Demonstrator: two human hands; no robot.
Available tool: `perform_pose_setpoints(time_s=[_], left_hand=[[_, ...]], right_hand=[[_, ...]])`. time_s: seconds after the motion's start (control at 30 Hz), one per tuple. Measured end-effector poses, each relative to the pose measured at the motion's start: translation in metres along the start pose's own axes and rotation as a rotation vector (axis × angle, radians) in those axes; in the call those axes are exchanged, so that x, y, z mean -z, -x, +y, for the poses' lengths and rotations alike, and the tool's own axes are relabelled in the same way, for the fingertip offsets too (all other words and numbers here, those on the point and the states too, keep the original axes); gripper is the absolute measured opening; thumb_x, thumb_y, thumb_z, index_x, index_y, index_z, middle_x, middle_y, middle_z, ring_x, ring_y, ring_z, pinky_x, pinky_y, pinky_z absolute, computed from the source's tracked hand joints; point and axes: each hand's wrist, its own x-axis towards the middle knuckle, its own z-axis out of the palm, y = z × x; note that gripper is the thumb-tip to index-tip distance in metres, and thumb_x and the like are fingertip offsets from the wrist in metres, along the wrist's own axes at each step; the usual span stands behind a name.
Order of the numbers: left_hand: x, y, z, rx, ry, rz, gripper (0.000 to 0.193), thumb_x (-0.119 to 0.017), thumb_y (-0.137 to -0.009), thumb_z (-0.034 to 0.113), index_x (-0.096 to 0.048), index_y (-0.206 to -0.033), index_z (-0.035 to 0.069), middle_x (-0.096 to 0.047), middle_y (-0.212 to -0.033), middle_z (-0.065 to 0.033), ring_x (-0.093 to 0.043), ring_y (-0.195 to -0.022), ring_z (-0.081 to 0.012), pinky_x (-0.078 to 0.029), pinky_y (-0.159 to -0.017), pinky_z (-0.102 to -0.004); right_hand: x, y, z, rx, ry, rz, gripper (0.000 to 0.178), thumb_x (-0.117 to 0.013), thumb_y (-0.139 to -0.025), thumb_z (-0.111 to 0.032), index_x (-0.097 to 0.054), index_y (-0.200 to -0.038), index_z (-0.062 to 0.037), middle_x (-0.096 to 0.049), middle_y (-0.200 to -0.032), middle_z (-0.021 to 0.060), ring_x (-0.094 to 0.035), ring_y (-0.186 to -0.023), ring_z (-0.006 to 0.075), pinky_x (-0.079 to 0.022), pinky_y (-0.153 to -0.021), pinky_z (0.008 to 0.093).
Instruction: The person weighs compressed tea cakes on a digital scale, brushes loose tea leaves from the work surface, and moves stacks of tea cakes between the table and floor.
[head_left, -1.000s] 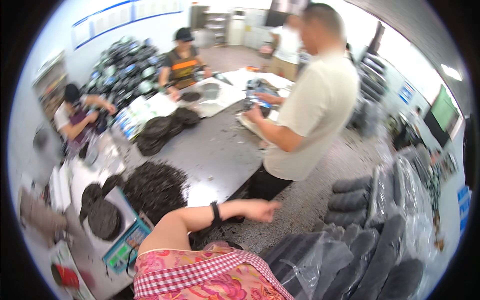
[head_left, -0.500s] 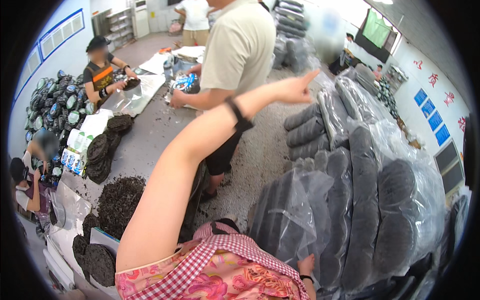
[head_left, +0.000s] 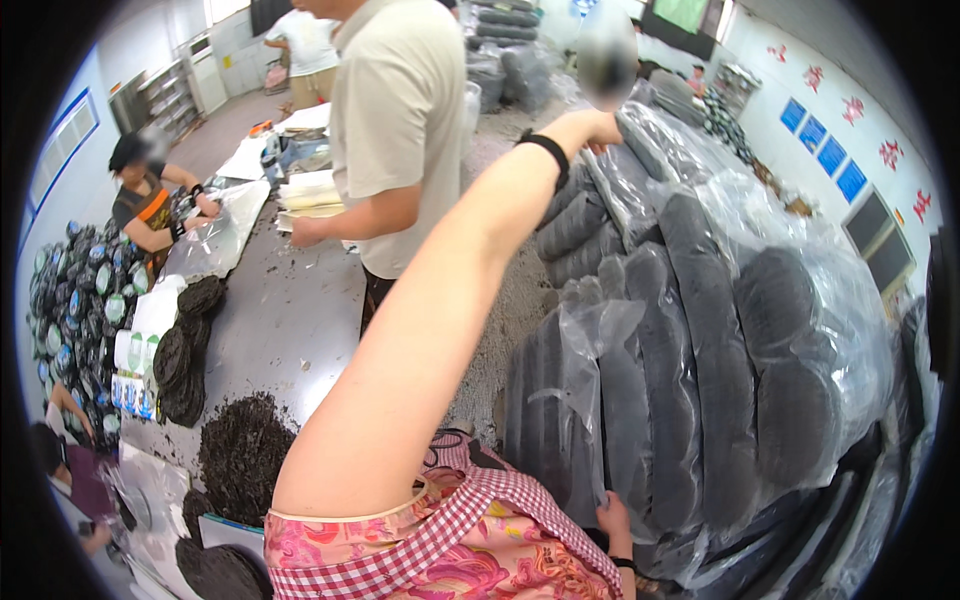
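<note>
Stretched far forward, my left arm ends in my left hand [head_left: 592, 128], its fingers bent at the end of a clear plastic bag [head_left: 655, 140] on top of the stack. That bag holds dark material pressed into a long roll. Low on the right, my right hand [head_left: 612, 515] pinches the edge of a nearer clear plastic bag [head_left: 555, 430], beside my apron [head_left: 400, 555]. The nearer bag holds a long row of dark round cakes. Some of my left fingers are hidden behind the hand.
Bagged rolls [head_left: 715, 330] fill the right side. Left stands a grey table [head_left: 270, 310] with dark flakes [head_left: 245, 445] and dark cakes [head_left: 180, 365]. A person in a beige shirt [head_left: 395, 130] stands beside it; another person [head_left: 150, 215] works behind, near piled round packages [head_left: 85, 290].
My left hand has gone from pointing to bent fingers at the far bag. The view has turned right. The person in beige now has pale sheets at the hand instead of a round package.
</note>
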Motion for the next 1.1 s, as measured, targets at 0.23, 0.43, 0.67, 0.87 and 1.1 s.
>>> perform_pose_setpoints(time_s=[0.23,0.43,0.67,0.87,1.1], left_hand=[[-0.238,0.139,0.013,-0.882,-0.36,-0.578,0.076,-0.068,-0.068,0.011,-0.033,-0.136,0.012,-0.055,-0.112,-0.0176,-0.057,-0.101,-0.0306,-0.047,-0.085,-0.0399],[-0.415,0.263,-0.046,-1.292,-0.386,-0.453,0.072,-0.065,-0.073,0.013,-0.033,-0.137,0.017,-0.05,-0.124,-0.012,-0.046,-0.118,-0.0277,-0.032,-0.1,-0.0477],[-0.447,0.223,-0.085,-0.925,-0.418,-1.25,0.026,-0.052,-0.081,0.018,-0.061,-0.103,0.009,-0.065,-0.093,-0.0148,-0.061,-0.084,-0.033,-0.047,-0.08,-0.0428],[-0.514,0.169,-0.146,-1.129,-0.009,-1.377,0.032,-0.052,-0.081,0.023,-0.061,-0.106,0.006,-0.059,-0.104,-0.0185,-0.056,-0.097,-0.032,-0.045,-0.081,-0.0417],[-0.598,0.048,-0.168,-0.18,-0.723,-0.783,0.053,-0.042,-0.085,0.025,-0.042,-0.132,-0.001,-0.02,-0.144,-0.0245,-0.012,-0.135,-0.0419,-0.016,-0.107,-0.0519]], right_hand=[[-0.02,-0.011,0.028,0.333,-0.335,0.006,0.035,-0.051,-0.073,-0.009,-0.058,-0.107,-0.0111,-0.061,-0.097,0.0198,-0.058,-0.091,0.0375,-0.047,-0.076,0.0434],[0.02,0.0,-0.013,0.144,-0.498,-0.354,0.03,-0.058,-0.077,-0.018,-0.062,-0.104,-0.0054,-0.065,-0.091,0.0127,-0.061,-0.083,0.0296,-0.046,-0.074,0.0353],[-0.008,0.0,0.017,-0.46,-0.706,-0.038,0.063,-0.061,-0.084,-0.033,-0.037,-0.131,0.0021,-0.04,-0.132,0.0188,-0.038,-0.122,0.0305,-0.033,-0.099,0.0381],[0.011,-0.012,0.006,-0.432,-0.483,0.571,0.03,-0.054,-0.084,-0.013,-0.052,-0.113,-0.0041,-0.055,-0.109,0.0171,-0.053,-0.103,0.0311,-0.043,-0.087,0.0381],[-0.076,-0.135,-0.032,-0.406,-0.522,0.032,0.048,-0.062,-0.078,-0.027,-0.052,-0.119,-0.0026,-0.05,-0.121,0.0234,-0.046,-0.115,0.0363,-0.038,-0.097,0.0427]])
